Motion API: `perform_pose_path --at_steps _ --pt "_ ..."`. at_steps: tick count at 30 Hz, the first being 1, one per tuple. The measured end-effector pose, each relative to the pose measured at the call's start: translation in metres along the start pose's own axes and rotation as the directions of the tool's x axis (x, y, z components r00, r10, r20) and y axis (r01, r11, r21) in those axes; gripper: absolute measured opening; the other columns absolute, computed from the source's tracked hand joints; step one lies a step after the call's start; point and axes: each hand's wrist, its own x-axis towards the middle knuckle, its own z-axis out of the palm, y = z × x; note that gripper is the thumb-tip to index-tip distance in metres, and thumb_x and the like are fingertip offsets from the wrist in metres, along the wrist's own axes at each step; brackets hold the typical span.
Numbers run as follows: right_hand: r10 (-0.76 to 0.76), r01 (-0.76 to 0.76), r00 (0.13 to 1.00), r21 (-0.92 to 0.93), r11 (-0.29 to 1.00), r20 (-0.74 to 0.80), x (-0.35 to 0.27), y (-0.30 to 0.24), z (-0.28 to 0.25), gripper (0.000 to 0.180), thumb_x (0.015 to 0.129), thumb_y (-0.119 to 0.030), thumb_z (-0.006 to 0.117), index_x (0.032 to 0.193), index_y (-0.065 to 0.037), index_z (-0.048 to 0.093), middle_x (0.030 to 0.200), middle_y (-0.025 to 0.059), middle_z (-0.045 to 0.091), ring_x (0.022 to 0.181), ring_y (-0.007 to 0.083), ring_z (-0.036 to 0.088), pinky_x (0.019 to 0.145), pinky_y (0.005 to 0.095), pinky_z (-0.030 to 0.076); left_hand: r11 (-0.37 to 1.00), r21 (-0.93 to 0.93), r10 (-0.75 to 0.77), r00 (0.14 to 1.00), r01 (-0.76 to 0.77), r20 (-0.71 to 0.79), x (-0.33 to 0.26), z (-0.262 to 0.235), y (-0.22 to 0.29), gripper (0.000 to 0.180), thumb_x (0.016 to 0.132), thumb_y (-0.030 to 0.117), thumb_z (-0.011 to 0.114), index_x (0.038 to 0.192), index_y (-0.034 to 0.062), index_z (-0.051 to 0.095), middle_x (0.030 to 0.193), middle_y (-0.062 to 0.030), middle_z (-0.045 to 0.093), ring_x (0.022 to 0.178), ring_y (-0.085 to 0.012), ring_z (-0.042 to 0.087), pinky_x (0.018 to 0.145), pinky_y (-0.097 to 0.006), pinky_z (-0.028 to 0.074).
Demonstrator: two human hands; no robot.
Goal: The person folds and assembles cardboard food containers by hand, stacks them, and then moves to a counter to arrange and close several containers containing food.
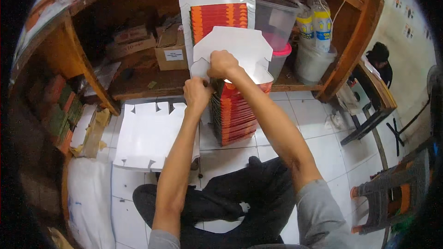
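A near stack of nested red-and-orange cardboard boxes (pixel 234 120) stands on the floor in front of me. On its top sits a box (pixel 237 48) with its white inside showing and its large lid flap raised toward the back. My right hand (pixel 224 64) is closed on the box's left side, over a white side flap. Just below it, my left hand (pixel 197 94) grips the same box at its near left corner; the fingertips are partly hidden. Flat white cardboard blanks (pixel 150 133) with notched edges lie in a pile left of the stack.
Behind rises another stack of red boxes (pixel 219 18) with a white lid flap up. A wooden shelf (pixel 138 80) holds a brown carton (pixel 170 55), a clear plastic tub (pixel 277 18) and a bucket (pixel 314 62) holding packed cups. A stool (pixel 392 198) stands right; a person (pixel 380 60) sits farther back.
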Motion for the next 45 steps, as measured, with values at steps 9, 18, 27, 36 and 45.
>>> perform_pose_path --at_steps 9,18,27,36,45 --pt "-0.046 0.048 0.998 -0.032 0.998 0.04 0.016 0.011 0.027 0.044 0.077 -0.04 0.079 0.087 0.003 0.073 0.085 0.0223 0.071 0.086 0.0324 0.072 0.078 0.0431 0.059 0.998 -0.043 0.052 0.996 -0.055 -0.074 -0.002 0.012 -0.007 0.019 0.077 0.022 0.073 0.084 0.0039 0.076 0.079 -0.0238 0.069 0.078 -0.0433 0.068 0.072 -0.047 0.054" --pt "-0.473 0.404 0.854 0.297 0.865 0.217 -0.061 0.061 -0.014 0.048 0.084 -0.04 0.078 0.071 0.005 0.069 0.057 0.0068 0.057 0.056 0.0146 0.048 0.055 0.0358 0.043 0.775 -0.485 0.44 0.897 -0.405 -0.046 -0.045 -0.015 -0.023 0.02 0.084 0.012 0.075 0.102 0.004 0.07 0.109 -0.0124 0.066 0.093 -0.0269 0.069 0.08 -0.038 0.054" --pt "-0.343 0.289 0.934 0.355 0.889 0.099 -0.067 0.057 -0.001 0.033 0.081 -0.024 0.079 0.073 0.006 0.068 0.053 0.0146 0.053 0.052 0.0166 0.044 0.053 0.0402 0.041 0.757 -0.575 0.424 0.903 -0.31 0.071 -0.039 -0.017 -0.019 0.02 0.077 -0.006 0.074 0.09 0.0028 0.062 0.105 -0.007 0.054 0.092 -0.018 0.062 0.065 -0.029 0.054" --pt "-0.398 0.34 0.895 0.269 0.901 0.203 -0.074 0.046 0.001 0.057 0.103 -0.042 0.051 0.079 0.008 0.065 0.063 0.0231 0.059 0.057 0.0262 0.048 0.063 0.0436 0.046 0.755 -0.576 0.374 0.927 -0.312 -0.011 -0.042 -0.006 -0.018 0.018 0.074 -0.008 0.073 0.087 0.0022 0.064 0.102 -0.0069 0.057 0.088 -0.0189 0.064 0.065 -0.03 0.055" --pt "-0.406 0.37 0.876 0.179 0.912 0.26 -0.07 0.045 0.021 0.058 0.101 -0.046 0.051 0.088 0.008 0.07 0.076 0.03 0.066 0.067 0.0406 0.063 0.07 0.0469 0.05 0.77 -0.536 0.351 0.931 -0.347 -0.098 -0.048 0.002 -0.022 0.016 0.074 -0.006 0.073 0.087 0.0009 0.067 0.104 -0.0101 0.058 0.093 -0.0225 0.063 0.072 -0.032 0.059"
